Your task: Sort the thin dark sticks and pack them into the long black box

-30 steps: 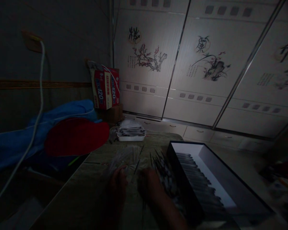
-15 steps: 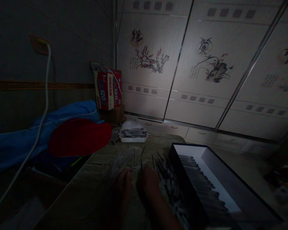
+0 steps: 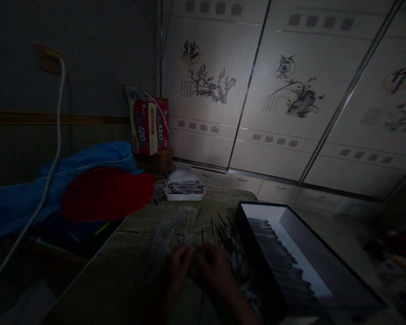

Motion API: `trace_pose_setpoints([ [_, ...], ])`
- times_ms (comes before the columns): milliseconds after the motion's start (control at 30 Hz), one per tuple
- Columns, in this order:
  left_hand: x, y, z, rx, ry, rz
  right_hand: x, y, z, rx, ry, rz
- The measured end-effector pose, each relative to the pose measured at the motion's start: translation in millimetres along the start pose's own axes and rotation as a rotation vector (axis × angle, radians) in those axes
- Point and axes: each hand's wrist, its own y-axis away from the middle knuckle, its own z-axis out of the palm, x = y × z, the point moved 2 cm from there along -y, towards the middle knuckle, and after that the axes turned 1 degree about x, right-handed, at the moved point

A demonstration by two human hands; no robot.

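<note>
Low in the middle of the dim head view, my left hand [image 3: 178, 266] and my right hand [image 3: 215, 267] are close together above the table, fingertips nearly meeting. Both are closed in a pinch; what sits between the fingers is too dark to make out. Thin clear plastic sleeves [image 3: 164, 232] lie loose beyond my left hand. To the right of my right hand is a heap of slim, dark-pointed, pen-like sticks [image 3: 232, 239]. A dark-rimmed box [image 3: 299, 225] beside the heap holds a row of similar slim pieces [image 3: 277, 257].
A white tray [image 3: 184, 197] of thin items stands at the table's [image 3: 122, 253] far edge. Left of the table are a red round cushion-like thing [image 3: 106, 194], blue cloth [image 3: 88, 155] and a white cable [image 3: 59, 117]. Behind stand a red carton [image 3: 150, 126] and sliding cabinet doors [image 3: 243, 90].
My hands have drawn together, the right one no longer holding a dark point upright. A dark stick now lies beyond my right hand. The view has shifted slightly.
</note>
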Motion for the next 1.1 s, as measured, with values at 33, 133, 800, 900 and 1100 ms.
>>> trace_pose_setpoints([
  [33, 0.3, -0.5, -2.1, 0.02, -0.002, -0.016, 2.8, -4.5, 0.0, 0.009, 0.032, 0.02],
  [133, 3.8, -1.1, -8.0, 0.063, -0.023, -0.024, 8.6, -18.9, 0.5, 0.047, 0.169, 0.082],
  [800, 15.9, 3.1, -12.0, 0.118, 0.364, -0.116, 11.4, -44.5, -4.6, 0.076, 0.223, 0.133],
  [900, 16.0, 4.6, -9.1, 0.106, 0.523, -0.166, 13.8, -16.7, -13.8, 0.16, 0.11, 0.077],
  [1100, 18.6, 3.6, -7.4, 0.094, 0.683, -0.219, 23.7, 37.4, -8.8, 0.391, -0.188, -0.047],
])
